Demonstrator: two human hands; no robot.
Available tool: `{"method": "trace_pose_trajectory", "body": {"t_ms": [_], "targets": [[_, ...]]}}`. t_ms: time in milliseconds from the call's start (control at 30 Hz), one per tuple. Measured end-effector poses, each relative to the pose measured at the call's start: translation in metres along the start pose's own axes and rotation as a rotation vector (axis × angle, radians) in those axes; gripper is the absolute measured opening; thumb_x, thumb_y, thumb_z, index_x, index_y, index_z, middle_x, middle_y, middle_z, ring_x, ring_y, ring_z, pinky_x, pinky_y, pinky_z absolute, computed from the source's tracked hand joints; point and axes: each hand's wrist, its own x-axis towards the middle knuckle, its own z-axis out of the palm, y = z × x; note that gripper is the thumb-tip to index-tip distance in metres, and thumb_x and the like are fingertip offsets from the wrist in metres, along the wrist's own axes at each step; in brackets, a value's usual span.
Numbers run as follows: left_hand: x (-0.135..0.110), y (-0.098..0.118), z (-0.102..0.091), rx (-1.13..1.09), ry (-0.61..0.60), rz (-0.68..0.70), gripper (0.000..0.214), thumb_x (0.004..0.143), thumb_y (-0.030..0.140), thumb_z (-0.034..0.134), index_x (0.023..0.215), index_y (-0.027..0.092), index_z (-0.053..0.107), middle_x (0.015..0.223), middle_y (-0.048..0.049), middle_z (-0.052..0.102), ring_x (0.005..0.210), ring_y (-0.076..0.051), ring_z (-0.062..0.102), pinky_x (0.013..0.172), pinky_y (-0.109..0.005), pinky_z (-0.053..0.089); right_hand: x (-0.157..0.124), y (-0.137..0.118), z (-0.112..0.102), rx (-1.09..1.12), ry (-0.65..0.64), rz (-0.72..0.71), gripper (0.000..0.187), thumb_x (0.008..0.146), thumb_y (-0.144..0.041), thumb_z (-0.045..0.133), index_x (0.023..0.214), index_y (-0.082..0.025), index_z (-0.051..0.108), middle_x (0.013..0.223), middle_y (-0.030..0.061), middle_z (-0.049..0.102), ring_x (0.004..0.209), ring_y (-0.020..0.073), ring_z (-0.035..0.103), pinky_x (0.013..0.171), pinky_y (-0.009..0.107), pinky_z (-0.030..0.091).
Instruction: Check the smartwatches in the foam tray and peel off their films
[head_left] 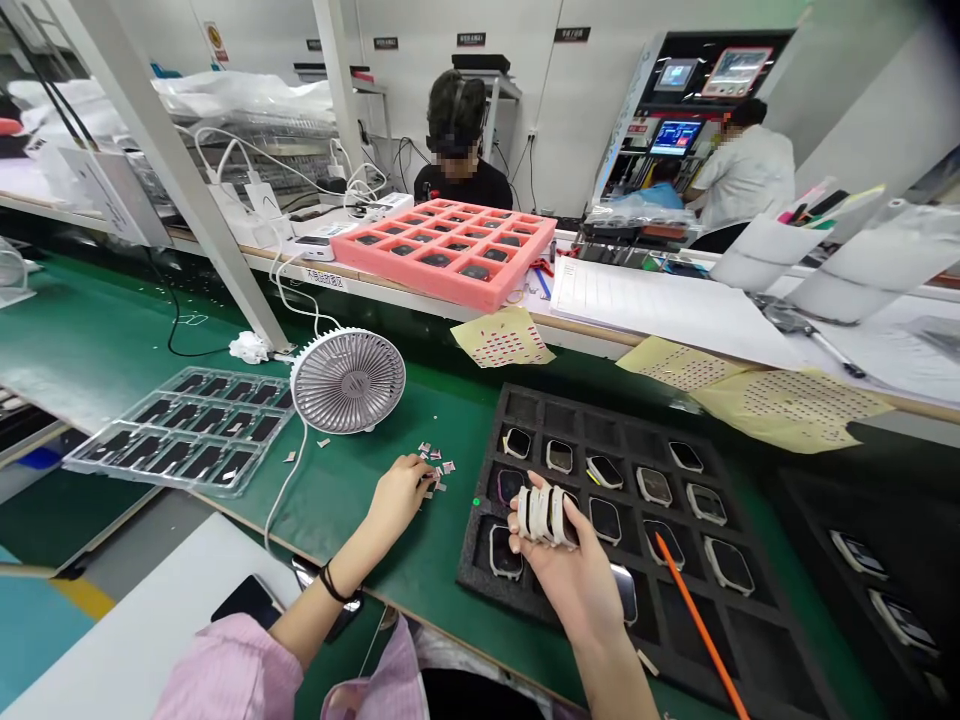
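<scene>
Sleeve (232,670) left of tray (478,545); left hand (399,492) at scraps (448,467), grip unclear; right hand (589,585) holds cases (545,513) above it, likely light, stiff: grasp rims

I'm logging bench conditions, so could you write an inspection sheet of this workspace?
Surface: flat green tabletop.
Job's things: stack of pale, rounded-rectangular watch-like cases; black foam compartment tray with more such cases; small, pale, flat slips, scattered.
Clutter: round grey-and-white fan; crumpled white tissue; slender orange stick across the foam tray.
Hands: left hand has fingertips at the slips, grip unclear; right hand holds the stack.
Cables: thin white cable below the fan; thin black cable on the tabletop.
Surroundings: pink foam compartment tray on the shelf; person in black behind it.
</scene>
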Motion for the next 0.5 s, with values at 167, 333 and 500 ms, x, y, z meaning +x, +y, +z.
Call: {"method": "trace_pose_trajectory", "body": {"t_ms": [167, 333, 500], "targets": [[-0.008, 0.025, -0.029, -0.448, 0.212, 0.291, 0.012, 0.087, 0.022, 0.061, 0.085, 0.016, 0.071, 0.083, -0.0054, 0.072, 0.076, -0.017, 0.066, 0.067, -0.026, 0.052, 0.000, -0.001, 0.003, -0.006, -0.067, 0.067, 0.049, 0.084, -0.038, 0.058, 0.128, -0.019, 0.053, 0.085, 0.0077, 0.067, 0.068, 0.0191, 0.059, 0.058, 0.031, 0.045], [-0.008, 0.061, -0.059, -0.705, 0.139, 0.802, 0.007, 0.086, 0.018, 0.064, 0.088, 0.016, 0.070, 0.084, -0.0054, 0.074, 0.078, -0.014, 0.067, 0.075, -0.027, 0.052, -0.003, -0.003, 0.007, -0.047, -0.174, 0.164, 0.051, 0.084, -0.039, 0.057, 0.130, -0.017, 0.052, 0.088, 0.0080, 0.066, 0.066, 0.0192, 0.059, 0.053, 0.030, 0.044], [-0.001, 0.065, -0.071, -0.513, 0.103, 0.973, 0.012, 0.090, 0.020, 0.057, 0.091, 0.017, 0.069, 0.088, -0.0066, 0.073, 0.082, -0.016, 0.060, 0.076, -0.030, 0.048, -0.005, -0.003, 0.005, -0.103, -0.214, 0.171, 0.052, 0.085, -0.039, 0.055, 0.133, -0.018, 0.049, 0.086, 0.0069, 0.066, 0.065, 0.0194, 0.060, 0.051, 0.030, 0.046]]}}
